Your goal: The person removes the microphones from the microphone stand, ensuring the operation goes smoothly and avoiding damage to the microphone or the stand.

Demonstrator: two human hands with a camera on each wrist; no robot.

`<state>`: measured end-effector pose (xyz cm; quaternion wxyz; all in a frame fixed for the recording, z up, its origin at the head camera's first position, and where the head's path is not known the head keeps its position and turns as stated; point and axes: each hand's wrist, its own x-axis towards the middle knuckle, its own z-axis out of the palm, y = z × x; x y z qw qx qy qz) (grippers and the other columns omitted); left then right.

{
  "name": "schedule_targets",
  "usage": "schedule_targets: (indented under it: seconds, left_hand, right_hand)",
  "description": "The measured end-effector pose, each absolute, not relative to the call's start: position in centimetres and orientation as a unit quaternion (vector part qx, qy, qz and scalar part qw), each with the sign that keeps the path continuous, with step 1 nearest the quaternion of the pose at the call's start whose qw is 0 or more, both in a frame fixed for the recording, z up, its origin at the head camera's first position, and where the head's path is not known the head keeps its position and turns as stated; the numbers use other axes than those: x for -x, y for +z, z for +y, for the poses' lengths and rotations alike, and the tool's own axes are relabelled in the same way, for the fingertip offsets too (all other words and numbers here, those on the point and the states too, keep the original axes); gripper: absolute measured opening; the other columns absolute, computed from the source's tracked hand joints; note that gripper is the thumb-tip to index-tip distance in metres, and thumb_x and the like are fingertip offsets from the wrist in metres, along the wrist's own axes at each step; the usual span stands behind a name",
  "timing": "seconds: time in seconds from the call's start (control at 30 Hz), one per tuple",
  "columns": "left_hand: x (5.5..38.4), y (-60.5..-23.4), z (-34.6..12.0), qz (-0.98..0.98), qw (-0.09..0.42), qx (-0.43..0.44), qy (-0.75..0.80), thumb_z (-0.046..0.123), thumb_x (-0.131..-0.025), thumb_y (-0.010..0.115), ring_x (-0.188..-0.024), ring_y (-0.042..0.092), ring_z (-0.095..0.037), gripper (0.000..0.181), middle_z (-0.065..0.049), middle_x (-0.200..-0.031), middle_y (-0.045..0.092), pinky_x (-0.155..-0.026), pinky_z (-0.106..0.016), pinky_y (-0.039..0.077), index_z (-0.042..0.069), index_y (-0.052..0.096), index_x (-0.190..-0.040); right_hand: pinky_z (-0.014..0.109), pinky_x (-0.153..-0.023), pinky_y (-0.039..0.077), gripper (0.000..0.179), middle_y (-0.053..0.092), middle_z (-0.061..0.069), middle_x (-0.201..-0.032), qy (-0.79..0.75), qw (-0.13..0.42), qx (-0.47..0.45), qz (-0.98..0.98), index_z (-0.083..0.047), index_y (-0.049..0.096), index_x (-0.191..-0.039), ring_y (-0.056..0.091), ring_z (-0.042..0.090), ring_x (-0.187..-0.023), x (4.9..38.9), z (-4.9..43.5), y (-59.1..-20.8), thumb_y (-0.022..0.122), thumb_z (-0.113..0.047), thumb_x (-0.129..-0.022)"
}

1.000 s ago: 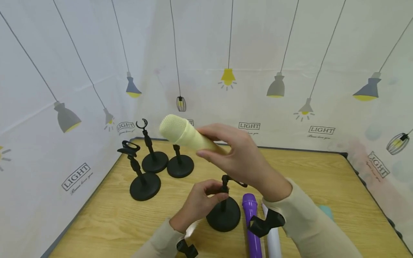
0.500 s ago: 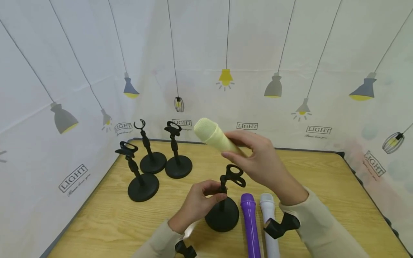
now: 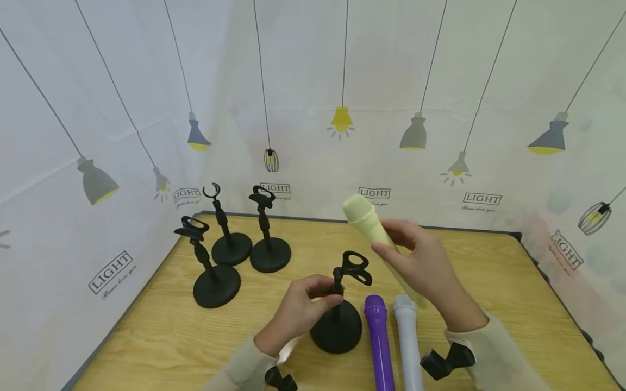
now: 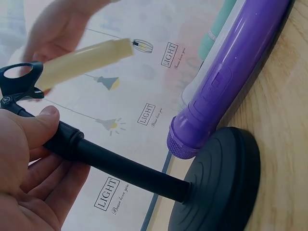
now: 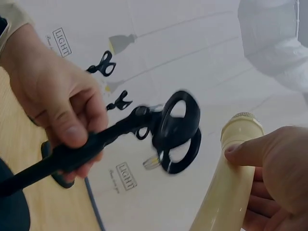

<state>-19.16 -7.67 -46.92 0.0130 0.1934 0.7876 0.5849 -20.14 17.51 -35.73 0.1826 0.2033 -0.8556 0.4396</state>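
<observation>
My right hand (image 3: 423,260) grips a pale yellow microphone (image 3: 374,225) by its body, tilted with the mesh head up and to the left. My left hand (image 3: 305,307) pinches the upright pole of a black microphone stand (image 3: 337,331), whose round base rests on the table. The stand's clip (image 5: 178,132) has nothing in it. In the head view the yellow microphone is above and right of this clip, apart from it. Beside the base lie a purple microphone (image 3: 379,339) and a white microphone (image 3: 408,342).
Several more black stands (image 3: 269,254) with bare clips stand at the back left of the wooden table (image 3: 161,336). A teal microphone (image 4: 214,36) shows behind the purple one in the left wrist view. A printed white backdrop (image 3: 303,136) encloses the table's back and sides.
My right hand has moved right and lower with the yellow microphone, which has turned more upright. My left hand has kept its hold on the stand.
</observation>
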Motion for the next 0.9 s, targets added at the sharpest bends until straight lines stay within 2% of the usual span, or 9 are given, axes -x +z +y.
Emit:
schedule_targets:
  seconds: [0.07, 0.13, 0.23, 0.3, 0.5, 0.77, 0.9]
  left_hand:
    - [19.2, -46.9, -7.7, 0.786, 0.013, -0.193, 0.587, 0.018, -0.098, 0.082, -0.108, 0.079, -0.023, 0.019, -0.007, -0.112, 0.083, -0.101, -0.045, 0.063, 0.009, 0.079, -0.114]
    - [19.2, -47.0, -7.7, 0.785, 0.015, -0.193, 0.588, 0.018, -0.098, 0.082, -0.108, 0.078, -0.023, 0.019, -0.007, -0.112, 0.083, -0.102, -0.046, 0.063, 0.009, 0.079, -0.114]
    - [19.2, -46.9, -7.7, 0.783, 0.019, -0.194, 0.591, 0.018, -0.097, 0.082, -0.108, 0.078, -0.022, 0.019, -0.007, -0.112, 0.083, -0.102, -0.044, 0.063, 0.009, 0.079, -0.115]
    - [19.2, -46.9, -7.8, 0.783, 0.020, -0.194, 0.591, 0.017, -0.097, 0.082, -0.108, 0.078, -0.021, 0.019, -0.007, -0.112, 0.083, -0.102, -0.042, 0.063, 0.009, 0.079, -0.114]
    - [19.2, -47.0, -7.8, 0.781, 0.018, -0.195, 0.592, 0.017, -0.097, 0.082, -0.108, 0.078, -0.021, 0.019, -0.008, -0.111, 0.083, -0.101, -0.038, 0.063, 0.009, 0.079, -0.114]
    - [19.2, -47.1, -7.8, 0.779, 0.023, -0.194, 0.595, 0.017, -0.098, 0.082, -0.108, 0.078, -0.021, 0.019, -0.009, -0.112, 0.082, -0.102, -0.045, 0.063, 0.008, 0.079, -0.115]
    - [19.2, -47.0, -7.8, 0.779, 0.022, -0.195, 0.596, 0.016, -0.098, 0.082, -0.109, 0.078, -0.022, 0.020, -0.009, -0.112, 0.082, -0.102, -0.043, 0.063, 0.007, 0.079, -0.116]
  right_hand:
    - [0.045, -0.094, 0.066, 0.040, 0.078, 0.020, -0.123, 0.441, 0.172, -0.186, -0.861, 0.002, 0.071, -0.133, 0.078, 0.036, -0.110, 20.1, 18.2, -36.7, 0.082, -0.009, -0.096]
    - [0.032, -0.092, 0.066, 0.040, 0.078, 0.020, -0.121, 0.444, 0.167, -0.171, -0.864, 0.002, 0.071, -0.133, 0.078, 0.036, -0.109, 20.0, 18.9, -37.7, 0.083, -0.009, -0.096]
    - [0.014, -0.089, 0.059, 0.039, 0.079, 0.021, -0.119, 0.446, 0.160, -0.149, -0.868, 0.004, 0.072, -0.131, 0.077, 0.036, -0.108, 19.8, 19.9, -38.9, 0.083, -0.008, -0.096]
    - [0.008, -0.086, 0.056, 0.039, 0.079, 0.021, -0.119, 0.445, 0.154, -0.131, -0.872, 0.004, 0.071, -0.131, 0.077, 0.037, -0.108, 19.5, 20.4, -39.7, 0.083, -0.010, -0.096]
    - [0.009, -0.080, 0.057, 0.046, 0.078, 0.026, -0.121, 0.436, 0.126, -0.072, -0.888, 0.004, 0.069, -0.134, 0.079, 0.039, -0.108, 18.7, 21.7, -41.3, 0.084, -0.018, -0.097]
    - [0.027, -0.079, 0.066, 0.058, 0.076, 0.030, -0.125, 0.418, 0.059, -0.001, -0.907, 0.008, 0.064, -0.139, 0.079, 0.040, -0.109, 17.4, 23.5, -43.9, 0.081, -0.032, -0.100]
    - [0.027, -0.079, 0.065, 0.061, 0.074, 0.030, -0.128, 0.416, 0.033, 0.029, -0.908, 0.007, 0.063, -0.141, 0.077, 0.041, -0.113, 16.9, 24.2, -44.9, 0.079, -0.035, -0.101]
